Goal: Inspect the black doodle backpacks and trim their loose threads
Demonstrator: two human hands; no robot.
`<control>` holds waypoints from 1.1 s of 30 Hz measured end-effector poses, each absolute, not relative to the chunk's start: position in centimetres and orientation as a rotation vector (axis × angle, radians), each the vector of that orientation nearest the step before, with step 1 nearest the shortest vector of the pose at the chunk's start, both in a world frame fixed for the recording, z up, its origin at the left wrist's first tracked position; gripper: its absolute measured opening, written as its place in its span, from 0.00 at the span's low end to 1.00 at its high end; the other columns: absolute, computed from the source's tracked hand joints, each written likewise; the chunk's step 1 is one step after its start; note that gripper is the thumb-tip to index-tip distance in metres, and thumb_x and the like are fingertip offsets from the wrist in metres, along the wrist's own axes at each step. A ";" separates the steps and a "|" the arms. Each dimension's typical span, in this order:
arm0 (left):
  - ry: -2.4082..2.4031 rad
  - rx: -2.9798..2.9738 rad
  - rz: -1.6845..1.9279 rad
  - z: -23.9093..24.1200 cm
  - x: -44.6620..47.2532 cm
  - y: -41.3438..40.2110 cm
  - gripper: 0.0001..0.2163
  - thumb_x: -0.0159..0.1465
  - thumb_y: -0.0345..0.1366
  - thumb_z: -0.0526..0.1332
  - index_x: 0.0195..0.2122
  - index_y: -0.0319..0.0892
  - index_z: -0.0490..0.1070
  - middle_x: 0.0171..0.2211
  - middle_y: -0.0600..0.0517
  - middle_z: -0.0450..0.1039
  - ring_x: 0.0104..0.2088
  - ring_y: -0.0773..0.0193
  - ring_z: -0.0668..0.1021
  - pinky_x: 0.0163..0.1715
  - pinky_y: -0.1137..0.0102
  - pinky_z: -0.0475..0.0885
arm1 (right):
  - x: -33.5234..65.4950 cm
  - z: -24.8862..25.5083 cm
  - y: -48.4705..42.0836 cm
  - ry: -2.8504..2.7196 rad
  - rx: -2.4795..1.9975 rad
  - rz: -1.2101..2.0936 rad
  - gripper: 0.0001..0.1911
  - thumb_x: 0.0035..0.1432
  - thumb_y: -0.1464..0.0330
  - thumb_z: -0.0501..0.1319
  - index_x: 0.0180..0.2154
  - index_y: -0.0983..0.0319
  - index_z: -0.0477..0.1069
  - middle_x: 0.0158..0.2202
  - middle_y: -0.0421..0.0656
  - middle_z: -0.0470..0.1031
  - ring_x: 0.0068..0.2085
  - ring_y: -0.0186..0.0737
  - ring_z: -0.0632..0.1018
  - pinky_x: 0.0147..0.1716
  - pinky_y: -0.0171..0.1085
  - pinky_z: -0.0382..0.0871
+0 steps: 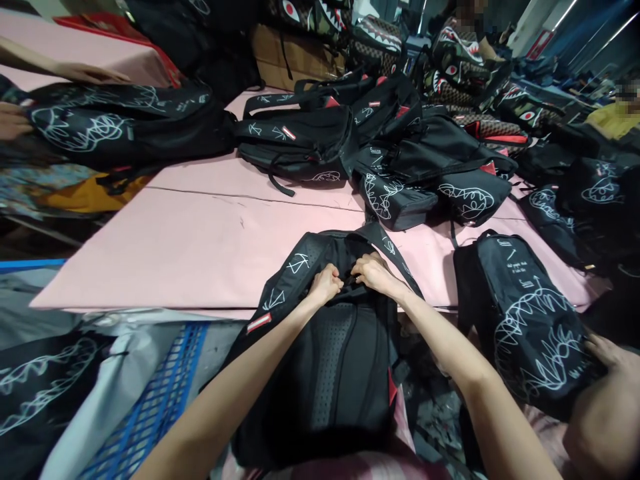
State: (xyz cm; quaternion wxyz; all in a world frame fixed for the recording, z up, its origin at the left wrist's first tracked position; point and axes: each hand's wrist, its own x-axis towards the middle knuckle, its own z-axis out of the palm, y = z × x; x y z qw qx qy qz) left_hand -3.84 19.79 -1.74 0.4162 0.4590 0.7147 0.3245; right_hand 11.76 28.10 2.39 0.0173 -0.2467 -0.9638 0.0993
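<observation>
A black backpack (335,373) rests against the pink table's front edge, its padded back panel toward me and its straps laid up over the top. My left hand (327,284) is closed at the top of the backpack, fingers pinched at the dark fabric. Just to its right, my right hand (373,272) is also closed, gripping near the same opening between the shoulder straps. What lies between the fingers is too dark and small to make out. White drawn marks and a red-and-white label show on the left strap (299,265).
Several black backpacks (300,143) lie across the pink table (200,247). At left, another person's hands touch a backpack (125,127); at right, another person's hand holds a backpack (530,327). Shark-patterned bags (455,67) are piled behind. A blue plastic crate (155,400) stands below left.
</observation>
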 end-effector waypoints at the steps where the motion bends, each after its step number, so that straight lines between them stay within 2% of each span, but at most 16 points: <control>1: 1.792 1.153 0.811 -1.8 -3.8 19.8 0.11 0.48 0.26 0.58 0.29 0.44 0.56 0.17 0.61 0.65 0.19 0.69 0.74 0.21 0.77 0.64 | 11.7 2.2 28.1 -2.997 -0.749 0.300 0.09 0.52 0.67 0.64 0.37 0.60 0.74 0.34 0.42 0.74 0.38 0.40 0.68 0.37 0.38 0.52; 8: 1.788 1.164 0.792 -2.1 -3.9 19.9 0.11 0.48 0.27 0.58 0.28 0.44 0.56 0.17 0.61 0.64 0.19 0.69 0.74 0.20 0.77 0.63 | 11.4 1.7 28.5 -3.046 -0.672 0.306 0.05 0.54 0.69 0.62 0.35 0.61 0.74 0.32 0.42 0.73 0.38 0.40 0.68 0.37 0.38 0.52; 21: 1.823 1.180 0.765 -2.6 -3.9 20.0 0.11 0.49 0.28 0.59 0.29 0.44 0.57 0.19 0.61 0.67 0.20 0.70 0.74 0.23 0.76 0.65 | 10.7 3.3 27.7 -3.114 -0.850 0.322 0.09 0.52 0.68 0.63 0.36 0.62 0.76 0.34 0.46 0.77 0.39 0.43 0.72 0.40 0.38 0.56; 33: 1.799 1.153 0.781 -2.7 -4.0 20.0 0.10 0.49 0.27 0.59 0.28 0.44 0.58 0.17 0.60 0.67 0.18 0.69 0.73 0.20 0.76 0.62 | 10.5 3.5 27.5 -3.108 -0.919 0.379 0.08 0.52 0.67 0.63 0.35 0.62 0.76 0.32 0.47 0.78 0.38 0.43 0.75 0.41 0.39 0.58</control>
